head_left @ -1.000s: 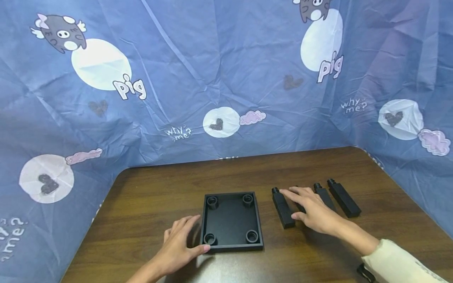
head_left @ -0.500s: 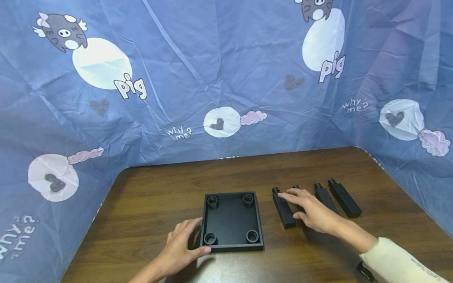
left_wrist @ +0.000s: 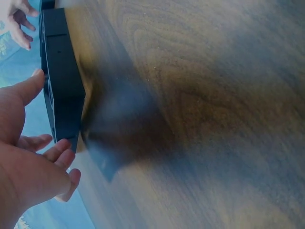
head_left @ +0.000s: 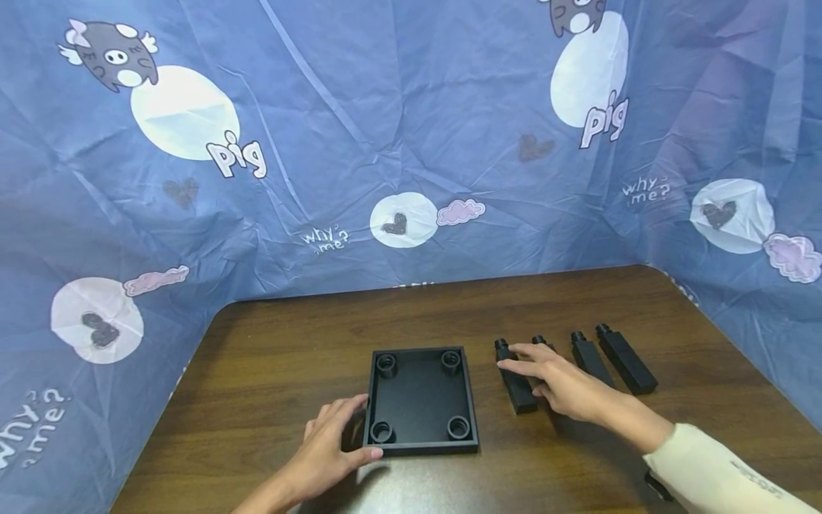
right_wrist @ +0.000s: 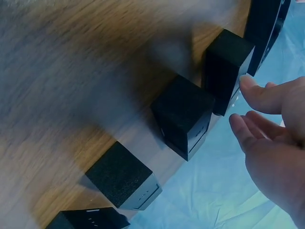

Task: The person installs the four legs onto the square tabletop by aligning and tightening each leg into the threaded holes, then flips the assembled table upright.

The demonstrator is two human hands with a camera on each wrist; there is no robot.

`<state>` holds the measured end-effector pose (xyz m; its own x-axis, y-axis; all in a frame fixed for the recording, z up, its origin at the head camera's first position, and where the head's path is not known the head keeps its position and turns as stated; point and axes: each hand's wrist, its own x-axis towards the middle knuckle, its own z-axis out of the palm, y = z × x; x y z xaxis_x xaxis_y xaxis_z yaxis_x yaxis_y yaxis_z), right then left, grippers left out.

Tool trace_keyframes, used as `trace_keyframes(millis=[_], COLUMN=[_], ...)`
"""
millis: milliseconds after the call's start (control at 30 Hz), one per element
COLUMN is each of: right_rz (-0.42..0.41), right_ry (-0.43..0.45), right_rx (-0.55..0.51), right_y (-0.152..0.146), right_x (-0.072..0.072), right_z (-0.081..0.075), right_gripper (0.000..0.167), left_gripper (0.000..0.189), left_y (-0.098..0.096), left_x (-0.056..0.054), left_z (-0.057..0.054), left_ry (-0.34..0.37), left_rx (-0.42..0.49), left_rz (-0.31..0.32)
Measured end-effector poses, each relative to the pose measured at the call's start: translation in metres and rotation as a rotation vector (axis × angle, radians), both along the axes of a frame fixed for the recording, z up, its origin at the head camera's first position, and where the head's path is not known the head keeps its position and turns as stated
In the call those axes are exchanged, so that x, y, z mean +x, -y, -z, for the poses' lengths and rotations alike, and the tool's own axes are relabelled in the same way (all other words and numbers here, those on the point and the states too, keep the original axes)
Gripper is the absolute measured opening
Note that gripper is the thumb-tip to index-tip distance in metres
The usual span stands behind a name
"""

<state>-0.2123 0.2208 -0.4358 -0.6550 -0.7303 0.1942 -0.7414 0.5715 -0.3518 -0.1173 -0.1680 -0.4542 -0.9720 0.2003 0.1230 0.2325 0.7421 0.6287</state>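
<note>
With twelve at the far edge of the wooden table [head_left: 289, 343], the person's left hand [head_left: 323, 451] sits at eight o'clock of the black tray [head_left: 420, 400]. Its fingers [head_left: 343, 408] run loosely along the tray's nine o'clock wall while the thumb [head_left: 369, 455] rests by the half past seven corner, a wide gap between them; it touches the tray without wrapping round it. The tray lies flat at two o'clock from that hand, a round socket [head_left: 459, 428] in each corner.

The right hand [head_left: 559, 378], at three o'clock of the tray, reaches over a row of four black necked blocks. Its fingers are lightly bent over the leftmost block [head_left: 519, 392], the grip loose; I can't tell whether they touch. That block lies at nine o'clock from the hand, between it and the tray. The second block [head_left: 539, 340] is mostly hidden beneath the hand, its neck showing at eleven. The third block [head_left: 592, 363] is just beside the hand at two o'clock, the fourth block [head_left: 628, 363] slightly farther that way. A pale sleeve [head_left: 713, 464] covers the forearm at four.
</note>
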Motion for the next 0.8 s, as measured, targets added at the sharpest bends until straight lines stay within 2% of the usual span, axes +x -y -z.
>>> trace_keyframes(millis=[367,600,800], right_rz=[-0.088,-0.105,-0.112], right_ry=[0.021,0.082,0.078], right_rx=[0.051,0.081,0.081], right_y=[0.0007,0.0024,0.0036], right_x=[-0.0048,-0.0020,-0.0021], right_z=[0.0065,0.0079,0.0102], right_gripper=[0.070,0.065,0.062], left_gripper=[0.078,0.078,0.077], left_y=[-0.0004,-0.0007,-0.0014], left_x=[-0.0014,-0.0006,0.0000], left_z=[0.0000,0.0016,0.0049], left_ry=[0.020,0.006,-0.005], left_rx=[-0.006,-0.001,-0.002], left_rz=[0.009,0.020,0.012])
